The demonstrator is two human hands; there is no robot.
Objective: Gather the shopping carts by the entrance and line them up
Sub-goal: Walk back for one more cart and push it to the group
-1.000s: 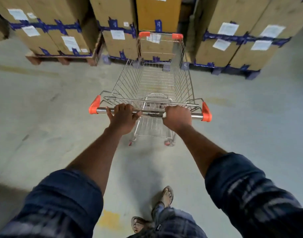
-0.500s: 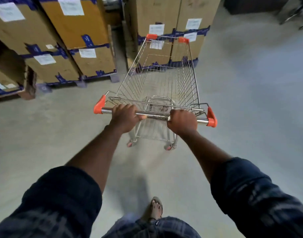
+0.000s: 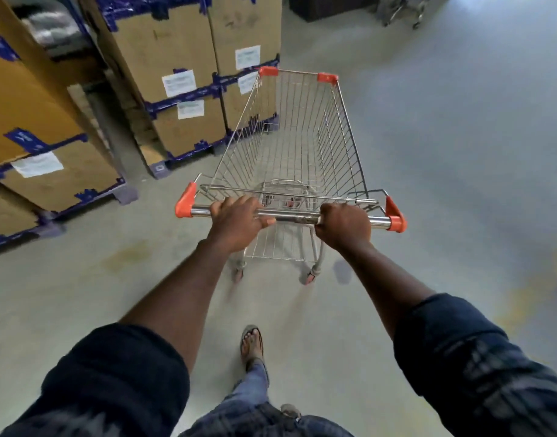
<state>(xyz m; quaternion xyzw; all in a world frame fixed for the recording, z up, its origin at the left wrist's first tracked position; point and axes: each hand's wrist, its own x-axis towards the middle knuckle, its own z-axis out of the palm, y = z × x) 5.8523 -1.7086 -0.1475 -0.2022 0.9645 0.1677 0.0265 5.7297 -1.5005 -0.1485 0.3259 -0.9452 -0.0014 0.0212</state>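
Steel-wire shopping cart (image 3: 297, 159), near centre, now noses past the cardboard boxes (image 3: 176, 58), which have swung from dead ahead to the left, with open floor (image 3: 460, 152) beyond. Left hand (image 3: 236, 222) and right hand (image 3: 345, 225) each keep a closed grip round its handle (image 3: 290, 216), probably steering toward the line-up.

**Warehouse floor and cartons**

Grey concrete floor (image 3: 460, 171) throughout; tall cardboard boxes (image 3: 173, 42), blue-taped with white labels (image 3: 178, 82), stacked from 9 to 12 o'clock; pale light sheens the floor at 1 o'clock; dark object (image 3: 331, 6) at 12 o'clock.
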